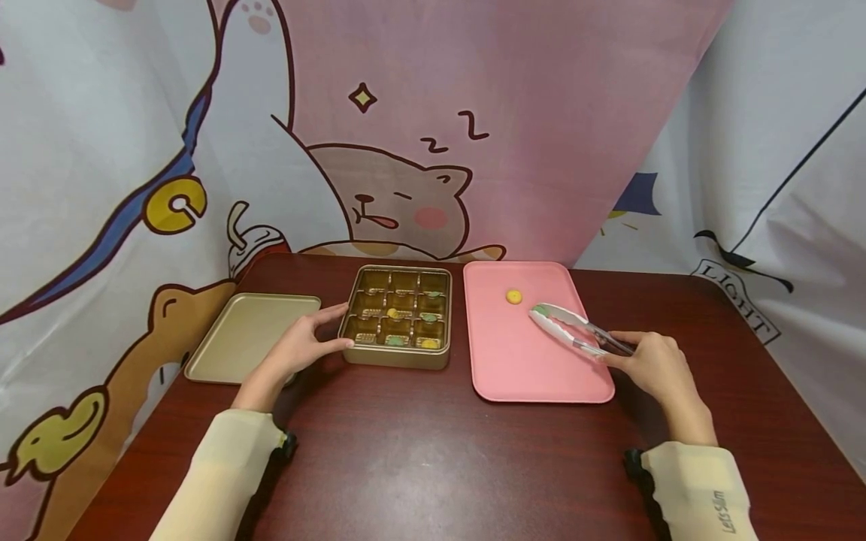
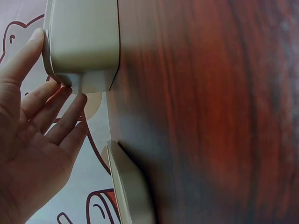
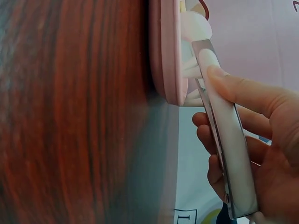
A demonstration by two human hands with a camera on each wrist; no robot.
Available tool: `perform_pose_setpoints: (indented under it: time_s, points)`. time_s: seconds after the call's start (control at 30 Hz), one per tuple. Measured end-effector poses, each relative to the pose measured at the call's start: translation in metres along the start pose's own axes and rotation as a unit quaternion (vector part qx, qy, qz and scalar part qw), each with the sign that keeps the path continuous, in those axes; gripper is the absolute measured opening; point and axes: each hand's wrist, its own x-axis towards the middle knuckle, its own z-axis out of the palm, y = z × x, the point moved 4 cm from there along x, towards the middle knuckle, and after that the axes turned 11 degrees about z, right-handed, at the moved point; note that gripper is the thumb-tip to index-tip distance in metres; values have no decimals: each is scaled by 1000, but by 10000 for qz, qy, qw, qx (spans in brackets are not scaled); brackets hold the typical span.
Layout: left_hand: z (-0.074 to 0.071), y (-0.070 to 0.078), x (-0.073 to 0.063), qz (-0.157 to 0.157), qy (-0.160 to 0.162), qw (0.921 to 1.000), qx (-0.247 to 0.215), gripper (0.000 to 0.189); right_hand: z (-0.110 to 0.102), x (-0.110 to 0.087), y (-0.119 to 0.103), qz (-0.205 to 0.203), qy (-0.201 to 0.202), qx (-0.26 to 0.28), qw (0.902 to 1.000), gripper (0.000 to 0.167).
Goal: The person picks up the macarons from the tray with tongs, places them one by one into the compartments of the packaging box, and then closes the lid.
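My left hand [image 1: 302,347] rests at the left front corner of a gold square box [image 1: 399,358], thumb at the front rim, straight fingers along the left side. The box's divided insert holds small green and yellow pieces in several compartments. In the right wrist view, my right hand [image 3: 266,121] grips metal tongs [image 3: 229,140] with pale scalloped tips, thumb on one arm and fingers on the other. The tips reach over a pink tray [image 1: 501,376], with a green piece [image 1: 540,309] at their end. A round yellow piece [image 1: 514,297] lies farther back on the tray.
A flat gold lid [image 1: 253,334] lies left of the box, beneath my left forearm in the head view. Box, lid and tray stand on a dark reddish wooden table [image 1: 419,458]. A printed cloth [image 1: 541,113] hangs behind the table and along both sides.
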Motion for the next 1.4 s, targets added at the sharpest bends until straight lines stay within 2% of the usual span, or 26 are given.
perform_pose_setpoints:
  time_s: [0.83,1.1,1.4]
  points:
    - [0,0,-1,20,13,10000,-7,75,-5,-4,-8,-216,354,55,9991,56]
    - [-1,1,-1,27,20,10000,-36,74,-9,-2,-17,-413,549,87,9976,53]
    - [-1,2,0,21,32,10000,5,73,-11,1,-33,-491,575,130,9971,52]
